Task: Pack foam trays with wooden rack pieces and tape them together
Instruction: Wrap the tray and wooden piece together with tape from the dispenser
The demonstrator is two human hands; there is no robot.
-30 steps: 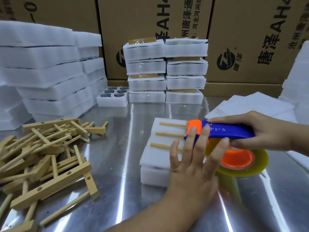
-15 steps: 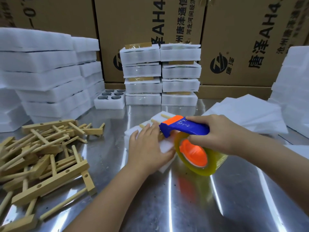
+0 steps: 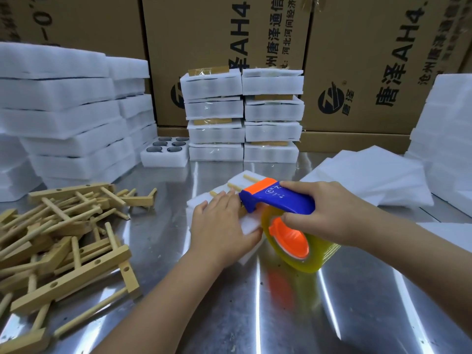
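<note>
Taping of white foam tray point(image 3: 251, 223) on shiny steel table point(image 3: 281, 310).
Left hand point(image 3: 222, 226) lay flat, fingers straight, pressing the tray, which held pale wooden rack dowels point(image 3: 251, 178) at mid-table. Right hand point(image 3: 329, 213) gripped the blue-and-orange tape dispenser point(image 3: 278, 200), its nose at the tray top. Best practice, I judged: keep firm downward pressure, pull the yellowish tape point(image 3: 321, 254) taut and straight across, wrapping round both foam edges.

Near edge: bare tabletop point(image 3: 281, 315) lies open between the two forearms.
Left: a pile of wooden pieces point(image 3: 63, 238) covers the tabletop, reaching near the left hand point(image 3: 222, 226).
Far left: tall foam stacks point(image 3: 63, 118) wall that side.
Back: taped packs point(image 3: 242, 116) stand before cardboard boxes point(image 3: 357, 60), with a bare strip in front.
Right: foam sheets point(image 3: 370, 180) lie behind the right hand point(image 3: 339, 213), which grips the tape dispenser point(image 3: 278, 200).
</note>
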